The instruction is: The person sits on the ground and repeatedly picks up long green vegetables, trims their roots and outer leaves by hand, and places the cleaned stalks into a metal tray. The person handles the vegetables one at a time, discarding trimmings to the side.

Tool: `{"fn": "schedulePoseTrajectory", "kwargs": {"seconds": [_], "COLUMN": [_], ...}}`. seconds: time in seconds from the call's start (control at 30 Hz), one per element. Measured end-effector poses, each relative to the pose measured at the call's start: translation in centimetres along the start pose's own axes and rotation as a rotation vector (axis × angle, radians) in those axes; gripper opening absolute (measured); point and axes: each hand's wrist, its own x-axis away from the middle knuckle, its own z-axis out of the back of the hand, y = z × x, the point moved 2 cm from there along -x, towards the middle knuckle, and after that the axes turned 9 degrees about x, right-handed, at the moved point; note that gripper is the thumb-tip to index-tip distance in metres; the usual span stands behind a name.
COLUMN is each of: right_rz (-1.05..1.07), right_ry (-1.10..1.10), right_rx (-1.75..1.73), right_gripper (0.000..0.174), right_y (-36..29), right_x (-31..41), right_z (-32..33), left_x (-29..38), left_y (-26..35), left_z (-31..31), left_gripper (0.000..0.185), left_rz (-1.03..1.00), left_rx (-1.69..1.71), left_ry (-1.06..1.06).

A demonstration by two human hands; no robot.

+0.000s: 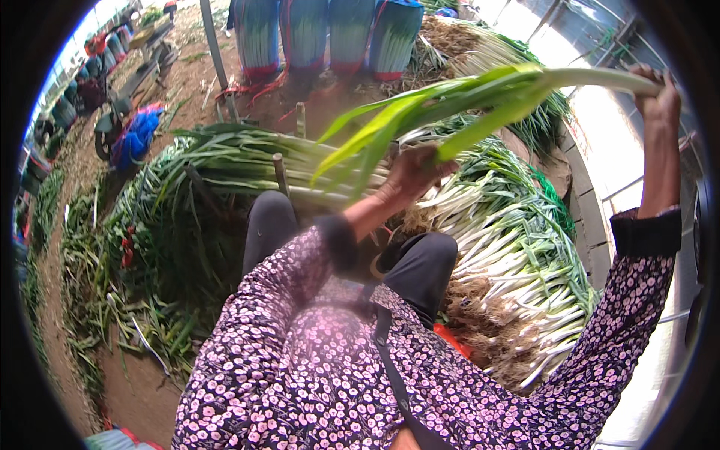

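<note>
High on the right, my right hand (657, 93) grips the white root end of a long green onion (596, 77). Its green leaves trail leftward across the view, slightly blurred. One leaf (484, 130) slants down to my left hand (413, 174), whose fingers are closed around its lower end. Below my left hand, between my knees, the ground is partly hidden. Beside my right knee lies a large heap of green onions (500, 242) with white stalks and brown roots. To the left of my forearm, a pile of onions (242, 157) rests against short wooden stakes (280, 173).
Several blue-wrapped onion bundles (304, 36) stand upright at the back, near a metal pole (214, 50). More rooted onions (478, 48) lie behind. Leaf scraps (163, 332) cover ground at left, near blue netting (138, 135). Grey blocks (585, 208) edge the right side.
</note>
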Motion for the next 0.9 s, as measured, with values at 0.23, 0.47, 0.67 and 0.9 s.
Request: {"fn": "schedulePoseTrajectory", "kwargs": {"seconds": [0.23,0.47,0.67,0.9], "right_rz": [-0.105,-0.325,-0.176,-0.216], "right_ry": [-0.080,-0.086,-0.236,-0.402], "right_rx": [-0.105,-0.284,-0.432,-0.561], "right_gripper": [0.041,0.039,0.044,0.029], "right_y": [-0.2,2.5,0.3,-0.5], "right_x": [-0.8,0.8,3.3,4.4], "right_z": [8.7,14.3,17.3,15.2], "left_x": [4.9,7.8,11.7,8.8], "left_y": [1.8,4.2,5.0,4.6], "left_z": [-3.0,-0.6,11.8,15.4], "left_gripper": [0.032,0.020,0.025,0.019], "left_rz": [0.363,0.233,0.442,0.504], "left_rx": [0.368,0.578,0.539,0.209], "left_ry": [-0.237,0.018,0.314,0.342]}}
